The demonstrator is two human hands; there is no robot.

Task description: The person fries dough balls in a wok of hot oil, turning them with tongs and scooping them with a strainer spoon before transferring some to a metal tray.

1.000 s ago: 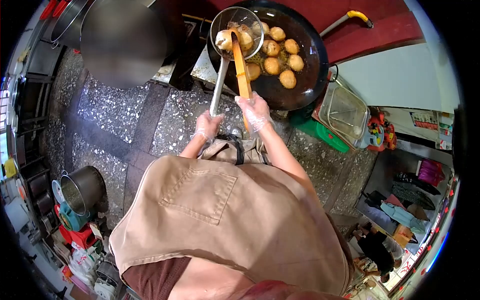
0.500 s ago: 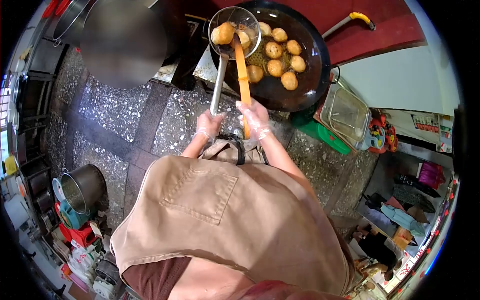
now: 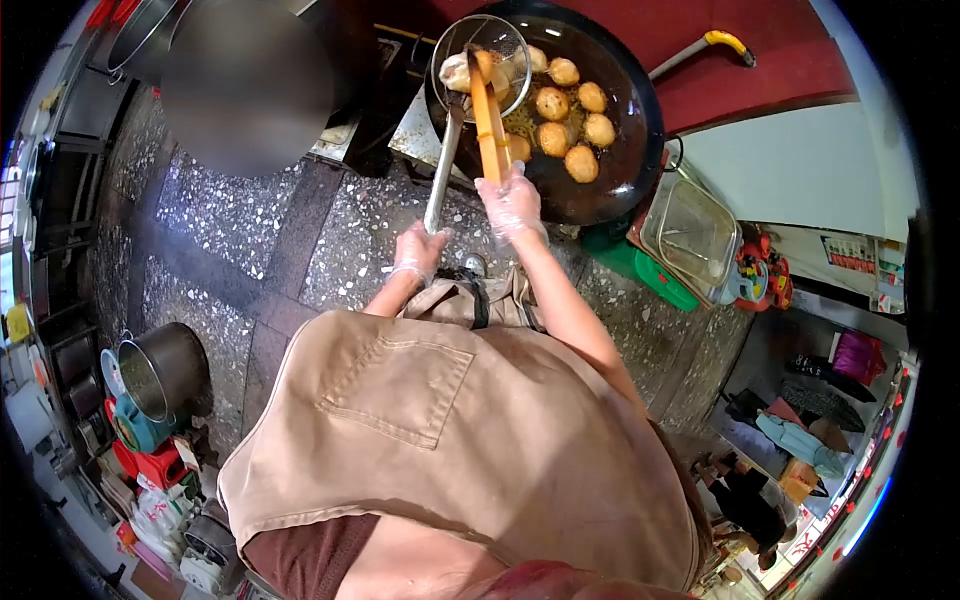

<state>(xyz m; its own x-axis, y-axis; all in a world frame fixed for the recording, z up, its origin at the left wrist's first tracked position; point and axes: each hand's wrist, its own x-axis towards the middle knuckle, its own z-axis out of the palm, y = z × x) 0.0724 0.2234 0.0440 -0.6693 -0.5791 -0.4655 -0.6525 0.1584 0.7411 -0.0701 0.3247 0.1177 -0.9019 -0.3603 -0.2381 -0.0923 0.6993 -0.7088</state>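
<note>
In a clear glove, my left hand (image 3: pixel 419 250) grips the metal handle of a round mesh strainer (image 3: pixel 515 50), whose basket is over the left side of a black wok (image 3: pixel 625 190). My right hand (image 3: pixel 512 205), also gloved, is closed round wooden tongs (image 3: pixel 489 132). Their tips are in the basket at a pale and golden fried ball (image 3: pixel 457 73); whether they pinch it is hard to see. Several golden balls (image 3: pixel 552 102) sit in the dark oil right of the strainer.
A wire basket (image 3: pixel 690 230) and green tub (image 3: pixel 662 280) stand right of the wok. A yellow-ended pipe (image 3: pixel 700 45) crosses the red wall behind. On the left is a tall metal pot (image 3: pixel 165 372). A person in black (image 3: pixel 745 503) is at the lower right.
My right hand has moved up towards the wok with the tongs. The ball at the strainer's left side has turned, showing a paler side than half a second ago.
</note>
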